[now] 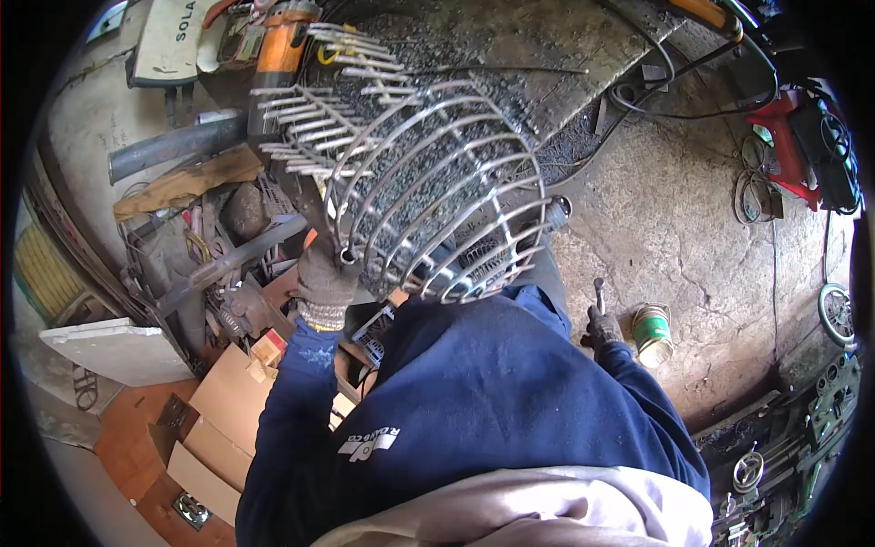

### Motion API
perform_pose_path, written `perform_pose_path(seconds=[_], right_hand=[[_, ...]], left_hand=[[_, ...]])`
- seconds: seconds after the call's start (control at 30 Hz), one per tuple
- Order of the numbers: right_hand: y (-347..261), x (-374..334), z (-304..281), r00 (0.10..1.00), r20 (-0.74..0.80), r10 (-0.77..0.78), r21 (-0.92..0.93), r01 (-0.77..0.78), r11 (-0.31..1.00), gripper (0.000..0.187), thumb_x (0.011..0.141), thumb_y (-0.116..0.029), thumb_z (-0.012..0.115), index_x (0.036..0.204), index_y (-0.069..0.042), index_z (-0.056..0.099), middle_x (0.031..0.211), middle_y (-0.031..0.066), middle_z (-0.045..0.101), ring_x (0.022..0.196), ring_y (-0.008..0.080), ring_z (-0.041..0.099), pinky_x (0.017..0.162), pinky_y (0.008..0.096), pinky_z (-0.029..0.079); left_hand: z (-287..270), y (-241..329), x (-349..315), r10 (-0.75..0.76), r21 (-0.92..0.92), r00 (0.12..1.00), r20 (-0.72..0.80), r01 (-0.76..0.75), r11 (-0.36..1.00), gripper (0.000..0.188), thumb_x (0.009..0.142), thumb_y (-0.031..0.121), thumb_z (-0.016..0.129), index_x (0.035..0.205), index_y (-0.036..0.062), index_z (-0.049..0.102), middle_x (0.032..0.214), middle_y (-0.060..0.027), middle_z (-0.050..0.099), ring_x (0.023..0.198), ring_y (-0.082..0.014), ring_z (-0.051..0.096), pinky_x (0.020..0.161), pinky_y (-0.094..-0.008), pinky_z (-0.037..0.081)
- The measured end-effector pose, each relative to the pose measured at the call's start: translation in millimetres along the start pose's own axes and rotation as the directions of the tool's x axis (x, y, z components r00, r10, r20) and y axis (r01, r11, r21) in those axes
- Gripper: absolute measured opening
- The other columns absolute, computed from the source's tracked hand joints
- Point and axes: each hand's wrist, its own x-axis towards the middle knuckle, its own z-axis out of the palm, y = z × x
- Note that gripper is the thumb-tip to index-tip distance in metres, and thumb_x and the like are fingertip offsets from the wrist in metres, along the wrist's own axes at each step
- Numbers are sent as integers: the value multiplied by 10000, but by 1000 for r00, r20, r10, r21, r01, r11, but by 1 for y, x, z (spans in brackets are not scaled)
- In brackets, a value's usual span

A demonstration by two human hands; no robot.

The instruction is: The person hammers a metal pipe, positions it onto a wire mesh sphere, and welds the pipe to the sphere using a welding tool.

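A rounded cage of bent metal rods [428,182], welded across by curved ribs, stands upright in front of me. My left hand [325,284], in a knitted grey glove, is closed on its lower left rim near a pipe-like end. Low on my right side, my right hand [602,328], in a dark glove, is wrapped round a short metal tool [599,292]; its upper end sticks up from the fist, and its exact kind is unclear. Behind the cage's left edge lie welded racks of short parallel rods [314,123], like combs.
An orange power tool [281,46] lies at the far left, near a dark pipe [178,149]. Cardboard boxes [228,401] and scrap crowd my left. A green-banded tin [652,333] stands beside my right hand. Cables trail toward a red-and-black machine [786,150].
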Motion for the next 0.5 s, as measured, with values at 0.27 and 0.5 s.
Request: perform_pose_path(seconds=[0.27,0.5], right_hand=[[1,-14,48,985,-65,-160,184,170,968,444,963,-463,657,1042,-35,575,777,64,519,611,248,587,547,410,562],[45,-33,135,942,-218,-255,348,319,882,470,935,-492,696,975,-37,586,761,56,557,631,231,642,536,426,543]], left_hand=[[-20,-3,23,77,-69,975,210,-64,996,462,758,341,863,1070,39,706,724,-125,665,666,-326,690,618,-440,531],[-31,-47,42,528,-307,833,164,-466,830,271,869,188,785,1084,32,733,1018,-148,745,932,-284,731,815,-385,565]])
